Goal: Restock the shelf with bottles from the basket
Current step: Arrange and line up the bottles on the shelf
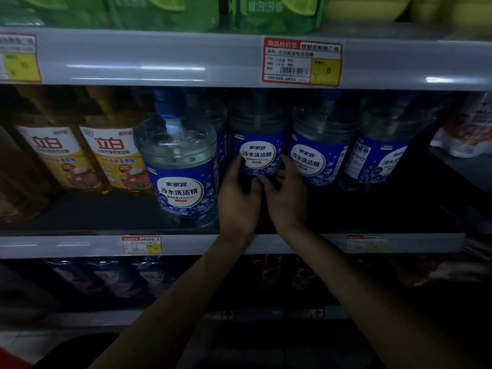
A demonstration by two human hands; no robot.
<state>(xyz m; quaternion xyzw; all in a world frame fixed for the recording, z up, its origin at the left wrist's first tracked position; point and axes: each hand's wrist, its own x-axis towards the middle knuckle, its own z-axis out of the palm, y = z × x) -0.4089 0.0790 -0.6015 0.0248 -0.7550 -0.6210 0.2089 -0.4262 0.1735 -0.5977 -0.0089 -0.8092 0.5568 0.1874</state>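
Clear bottles with blue labels stand in a row on the middle shelf. One bottle sits deep on the shelf, and both hands hold its lower part. My left hand grips its left side, my right hand its right side. A nearer blue-label bottle with a blue cap stands at the shelf's front edge, just left of my left hand. Two more blue-label bottles stand to the right. The basket is out of view.
Two yellow-label bottles stand at the left of the same shelf. Green packs fill the shelf above, behind a price tag. Dark bottles line the lower shelf. White packs lie at the far right.
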